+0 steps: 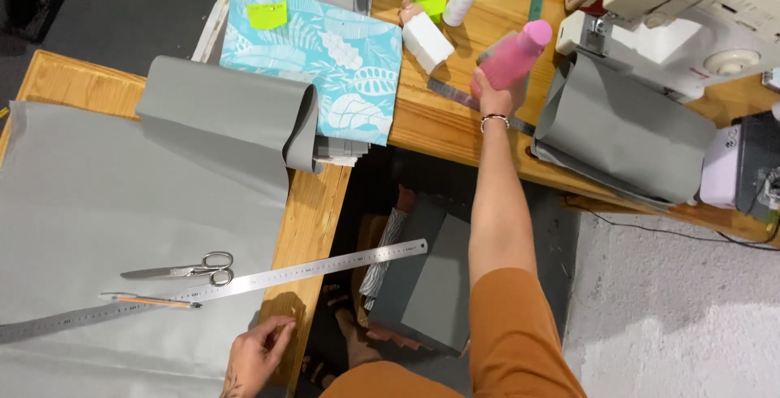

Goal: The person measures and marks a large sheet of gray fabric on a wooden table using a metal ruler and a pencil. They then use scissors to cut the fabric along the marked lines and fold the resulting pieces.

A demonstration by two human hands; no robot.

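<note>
While my right hand (491, 93) grips a pink bottle (513, 57) above the wooden table (455, 134), my left hand (256, 353) rests flat, fingers loosely spread, on grey fabric (106, 203).

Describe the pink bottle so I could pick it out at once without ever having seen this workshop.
Start at the white sewing machine on the wooden table. Just to its left, the right hand grips the pink bottle, tilted above a steel ruler. It is the only pink thing there; the nearby thread spool is white.
</note>
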